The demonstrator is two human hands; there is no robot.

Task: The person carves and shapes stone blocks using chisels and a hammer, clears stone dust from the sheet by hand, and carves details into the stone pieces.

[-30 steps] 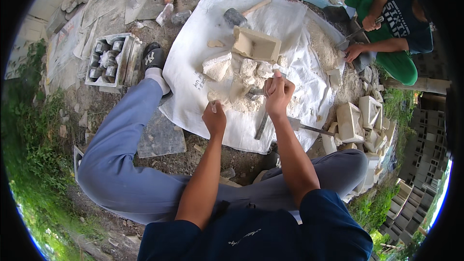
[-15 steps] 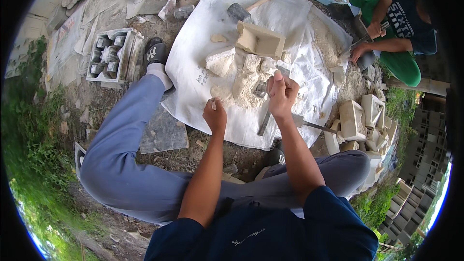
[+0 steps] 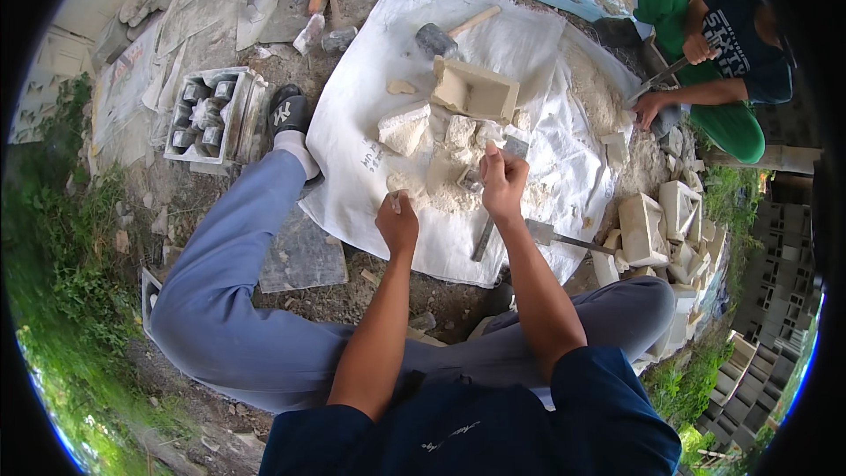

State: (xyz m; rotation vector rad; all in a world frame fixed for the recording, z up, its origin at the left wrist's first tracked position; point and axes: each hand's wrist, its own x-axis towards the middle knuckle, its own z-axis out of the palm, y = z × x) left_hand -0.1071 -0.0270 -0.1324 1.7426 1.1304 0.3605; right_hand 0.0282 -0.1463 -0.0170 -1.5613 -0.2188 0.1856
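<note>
My left hand [image 3: 397, 222] is closed above the near part of a white sheet [image 3: 352, 167]. Something small and pale shows at its fingers, too little to name. My right hand [image 3: 504, 183] is closed, thumb uppermost, over crumbled pale stone [image 3: 448, 185]; what it grips, if anything, is hidden. A small grey metal piece [image 3: 470, 180] shows beside its fingers, and a flat grey block [image 3: 515, 148] lies just beyond. Below that hand a dark metal bar [image 3: 482, 240] rests on the sheet. A broken pale block [image 3: 404, 129] and a hollowed box-shaped block [image 3: 476, 90] lie farther off.
A mallet [image 3: 436, 40] lies at the sheet's far side. At left stands a grey mould [image 3: 204, 115] with round cups. A flat-bladed tool [image 3: 539, 232] lies by my right forearm. Cut blocks [image 3: 643, 229] are piled at right. A co-worker [image 3: 723, 44] handles a tool at far right.
My right hand has shifted slightly left, toward my left hand. The whole view has tilted a little. The co-worker's upper hand has moved along to the right.
</note>
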